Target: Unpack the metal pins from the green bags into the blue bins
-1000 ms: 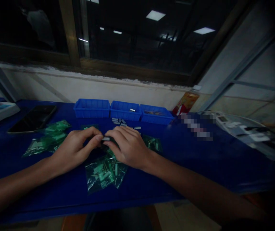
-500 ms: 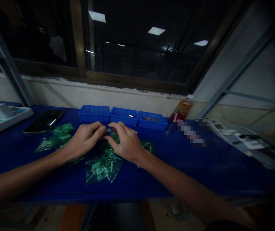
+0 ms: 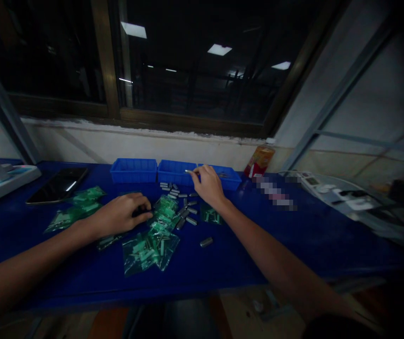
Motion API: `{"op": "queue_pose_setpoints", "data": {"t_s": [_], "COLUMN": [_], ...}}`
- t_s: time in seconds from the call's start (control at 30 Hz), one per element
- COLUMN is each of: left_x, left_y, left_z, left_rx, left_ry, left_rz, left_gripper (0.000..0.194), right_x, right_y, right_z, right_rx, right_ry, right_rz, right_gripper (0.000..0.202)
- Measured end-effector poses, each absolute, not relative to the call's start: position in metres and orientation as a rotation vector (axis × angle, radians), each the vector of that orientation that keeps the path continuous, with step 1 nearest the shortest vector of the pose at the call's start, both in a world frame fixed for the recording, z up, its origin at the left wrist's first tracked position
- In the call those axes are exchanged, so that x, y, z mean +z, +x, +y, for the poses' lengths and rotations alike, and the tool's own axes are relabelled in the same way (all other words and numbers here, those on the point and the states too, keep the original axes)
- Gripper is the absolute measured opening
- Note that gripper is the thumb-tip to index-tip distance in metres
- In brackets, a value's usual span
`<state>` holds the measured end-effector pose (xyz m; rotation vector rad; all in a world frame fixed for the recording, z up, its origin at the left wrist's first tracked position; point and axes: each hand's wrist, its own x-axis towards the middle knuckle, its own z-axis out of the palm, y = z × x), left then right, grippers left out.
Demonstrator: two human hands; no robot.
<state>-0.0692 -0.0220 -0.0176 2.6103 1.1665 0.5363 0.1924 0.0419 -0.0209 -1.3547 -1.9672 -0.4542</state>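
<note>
Curled over the table, my left hand (image 3: 126,213) has thumb and index finger apart, and I see nothing between them. It is just left of a pile of green-tinted plastic bags (image 3: 165,214) with small parts inside. My right hand (image 3: 209,186) reaches over the middle blue bin (image 3: 173,165), its fingertips pinched on the end of a small shiny metal piece (image 3: 189,171). Several short metal cylinders (image 3: 190,220) lie loose between the hands, and a single cylinder (image 3: 206,242) lies nearer the front.
Blue bins stand along the wall, one on the left (image 3: 133,170) and one on the right (image 3: 232,176) holding thin parts. A phone (image 3: 57,185) and more green bags (image 3: 85,203) lie left. At the right are a drink bottle (image 3: 260,160) and a power strip (image 3: 343,197).
My hands, together over the pile before, have separated. The right moved up and right to the middle bin; the left drew back slightly. The loose cylinders came into sight. The view shifted slightly.
</note>
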Motion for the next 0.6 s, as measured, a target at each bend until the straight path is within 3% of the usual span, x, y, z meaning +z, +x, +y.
{"op": "queue_pose_setpoints", "data": {"t_s": [0.37, 0.6], "left_x": [-0.020, -0.011], "left_y": [-0.072, -0.070], "left_z": [-0.024, -0.005], "left_rx": [0.474, 0.610], "left_ry": [2.669, 2.584], "left_rz": [1.214, 1.218], "left_gripper": [0.024, 0.029], "right_x": [-0.027, -0.016], "right_y": [0.194, 0.167], "right_z": [0.050, 0.019], "right_rx": [-0.503, -0.362], "right_ry": [-1.585, -1.203], "right_rz": [-1.876, -2.122], "right_gripper": [0.036, 0.031]}}
